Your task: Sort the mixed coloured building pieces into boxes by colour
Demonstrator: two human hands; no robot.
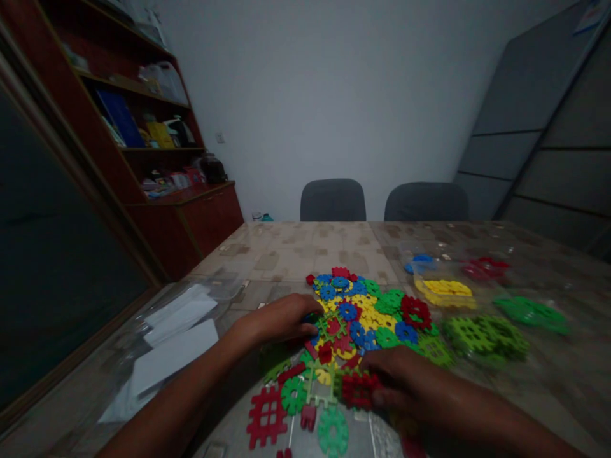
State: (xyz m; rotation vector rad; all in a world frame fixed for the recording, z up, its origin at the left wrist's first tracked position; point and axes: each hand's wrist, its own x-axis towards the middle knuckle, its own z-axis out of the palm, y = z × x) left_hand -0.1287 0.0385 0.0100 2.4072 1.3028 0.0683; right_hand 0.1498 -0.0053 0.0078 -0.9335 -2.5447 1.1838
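**A:** ok so what's around the hands? Going from the left.

**B:** Far left there's a wooden shelf unit (157, 127) stuffed with books and bottles. On the table (296, 248), near the left edge, some white paper sheets (176, 331) lying under clear plastic.

**A:** and the left hand?

**B:** The left hand (279, 320) lies flat at the left edge of the pile of plastic pieces (363, 312), fingers (309, 329) curled loosely, tips touching a blue piece. Can't tell if it's actually gripping anything.

**A:** in front of the person?

**B:** A red grid piece (266, 416) and a green gear piece (333, 432) lie nearest the camera, just beside each other. The right hand (398, 375) comes in low from the right, fingers bent down over a red block of pieces (358, 389), pressing on it rather than closed round it.

**A:** anything crowding the right side?

**B:** Yeah, sorted heaps: yellow pieces (445, 291), light green grids (484, 337), darker green ones (532, 313), red ones (487, 267), seemingly in clear trays, blurry though. Two grey chairs (333, 200) stand at the far side.
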